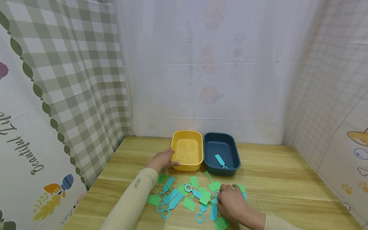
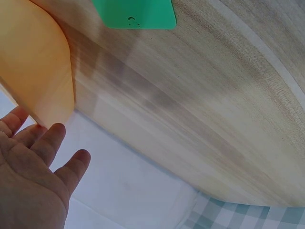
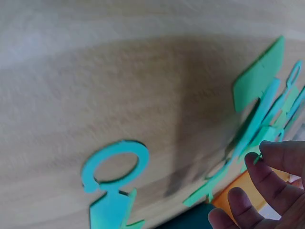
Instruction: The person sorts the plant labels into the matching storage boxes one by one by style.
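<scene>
My left hand (image 1: pixel 163 160) rests at the left front of the yellow bin (image 1: pixel 188 167); in the left wrist view its fingertips touch the rim, fingers loosely extended. In the right wrist view my right hand (image 3: pixel 274 188) pinches a thin green strap between thumb and index finger, the other fingers spread. The strap appears to belong to a green tag (image 1: pixel 205 197) in the pile. Around that hand lie blue tags with ring ends, one blue tag (image 1: pixel 214 210) right beside it. Another green tag (image 1: pixel 222 223) lies below the hand, partly hidden.
A dark blue bin (image 1: pixel 235 164) stands against the yellow one, with one blue tag (image 1: pixel 219 159) inside. Several green and blue tags overlap on the wooden table (image 1: pixel 276 179) in front of the bins. Cloth curtains (image 1: pixel 207 99) close off the back and sides.
</scene>
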`<move>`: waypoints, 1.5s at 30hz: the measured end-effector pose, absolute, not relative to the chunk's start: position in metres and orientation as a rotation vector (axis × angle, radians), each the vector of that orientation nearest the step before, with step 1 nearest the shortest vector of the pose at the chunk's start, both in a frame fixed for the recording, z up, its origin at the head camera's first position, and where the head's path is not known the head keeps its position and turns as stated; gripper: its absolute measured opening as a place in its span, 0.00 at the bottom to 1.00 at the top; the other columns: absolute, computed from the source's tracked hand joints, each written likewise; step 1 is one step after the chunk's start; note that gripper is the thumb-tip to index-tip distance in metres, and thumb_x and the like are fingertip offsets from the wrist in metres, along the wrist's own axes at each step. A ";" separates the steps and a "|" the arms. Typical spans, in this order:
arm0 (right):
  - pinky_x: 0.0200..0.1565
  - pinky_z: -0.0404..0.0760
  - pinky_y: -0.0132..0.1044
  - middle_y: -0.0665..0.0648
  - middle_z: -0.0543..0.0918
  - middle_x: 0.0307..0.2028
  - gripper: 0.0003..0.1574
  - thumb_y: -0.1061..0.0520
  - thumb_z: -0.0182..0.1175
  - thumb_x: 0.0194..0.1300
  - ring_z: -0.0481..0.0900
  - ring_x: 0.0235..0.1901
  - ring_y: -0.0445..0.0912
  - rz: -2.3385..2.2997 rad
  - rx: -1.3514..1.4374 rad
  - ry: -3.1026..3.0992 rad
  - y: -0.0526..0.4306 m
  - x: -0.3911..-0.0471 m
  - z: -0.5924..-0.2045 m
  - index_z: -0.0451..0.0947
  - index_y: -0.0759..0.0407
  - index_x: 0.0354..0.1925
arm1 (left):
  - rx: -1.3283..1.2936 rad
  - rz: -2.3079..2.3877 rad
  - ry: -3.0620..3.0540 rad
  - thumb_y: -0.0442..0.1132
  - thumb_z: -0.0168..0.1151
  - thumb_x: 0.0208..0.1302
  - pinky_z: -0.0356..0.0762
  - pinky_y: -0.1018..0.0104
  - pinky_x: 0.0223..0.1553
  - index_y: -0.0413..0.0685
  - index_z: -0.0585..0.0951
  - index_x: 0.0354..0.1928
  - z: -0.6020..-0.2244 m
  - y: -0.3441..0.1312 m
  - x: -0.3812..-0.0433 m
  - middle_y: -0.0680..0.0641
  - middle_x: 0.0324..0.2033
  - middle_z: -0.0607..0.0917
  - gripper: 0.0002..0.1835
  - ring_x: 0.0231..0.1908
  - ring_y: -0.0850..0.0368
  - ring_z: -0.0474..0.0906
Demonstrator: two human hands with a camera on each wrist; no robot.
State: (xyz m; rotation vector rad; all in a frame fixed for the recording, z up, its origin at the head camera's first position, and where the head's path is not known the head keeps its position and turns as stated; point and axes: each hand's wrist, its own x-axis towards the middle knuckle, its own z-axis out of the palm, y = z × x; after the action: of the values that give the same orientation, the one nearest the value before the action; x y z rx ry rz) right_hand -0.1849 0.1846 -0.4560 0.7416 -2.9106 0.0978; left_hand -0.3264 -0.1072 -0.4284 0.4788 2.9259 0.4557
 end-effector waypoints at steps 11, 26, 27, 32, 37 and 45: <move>0.48 0.72 0.65 0.47 0.73 0.28 0.12 0.58 0.68 0.53 0.77 0.35 0.50 0.100 0.708 -2.844 0.184 -0.191 -0.449 0.79 0.48 0.16 | 0.485 0.457 2.932 0.60 0.61 0.66 0.63 0.51 0.67 0.42 0.66 0.71 -0.429 -0.107 -0.326 0.39 0.73 0.60 0.40 0.68 0.41 0.64; 0.46 0.76 0.59 0.47 0.75 0.27 0.12 0.58 0.71 0.50 0.76 0.31 0.48 0.113 0.681 -2.681 0.182 -0.202 -0.440 0.81 0.47 0.16 | 0.488 0.458 2.933 0.59 0.61 0.67 0.62 0.50 0.67 0.41 0.67 0.71 -0.429 -0.108 -0.327 0.38 0.73 0.60 0.39 0.69 0.40 0.63; 0.46 0.75 0.59 0.47 0.75 0.27 0.12 0.59 0.70 0.51 0.76 0.31 0.49 0.131 0.676 -2.678 0.181 -0.204 -0.439 0.81 0.48 0.16 | 0.489 0.459 2.932 0.59 0.61 0.67 0.62 0.49 0.67 0.41 0.67 0.70 -0.428 -0.108 -0.327 0.37 0.73 0.60 0.39 0.69 0.40 0.63; 0.46 0.75 0.58 0.47 0.76 0.28 0.13 0.60 0.71 0.52 0.77 0.33 0.48 0.162 0.644 -2.650 0.179 -0.211 -0.434 0.81 0.48 0.16 | 0.489 0.453 2.931 0.59 0.60 0.67 0.62 0.50 0.67 0.41 0.67 0.71 -0.429 -0.108 -0.327 0.38 0.73 0.60 0.39 0.69 0.41 0.63; 0.42 0.76 0.55 0.48 0.78 0.29 0.13 0.59 0.72 0.52 0.77 0.32 0.47 0.132 0.623 -2.616 0.176 -0.218 -0.430 0.81 0.47 0.16 | 0.510 0.451 2.933 0.59 0.60 0.67 0.62 0.50 0.67 0.41 0.67 0.70 -0.429 -0.108 -0.328 0.38 0.73 0.60 0.39 0.69 0.40 0.63; 0.43 0.76 0.57 0.49 0.78 0.28 0.13 0.59 0.69 0.55 0.77 0.31 0.48 0.126 0.603 -2.607 0.170 -0.228 -0.424 0.83 0.48 0.17 | 0.544 0.541 2.939 0.58 0.63 0.66 0.64 0.49 0.65 0.39 0.69 0.68 -0.435 -0.111 -0.330 0.37 0.72 0.63 0.38 0.68 0.41 0.65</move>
State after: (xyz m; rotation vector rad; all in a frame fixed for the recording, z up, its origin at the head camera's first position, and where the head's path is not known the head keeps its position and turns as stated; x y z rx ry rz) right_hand -0.2279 0.1704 -0.4243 0.6032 -2.6066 0.1257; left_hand -0.3302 -0.1107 -0.4349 0.5438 2.9393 0.5413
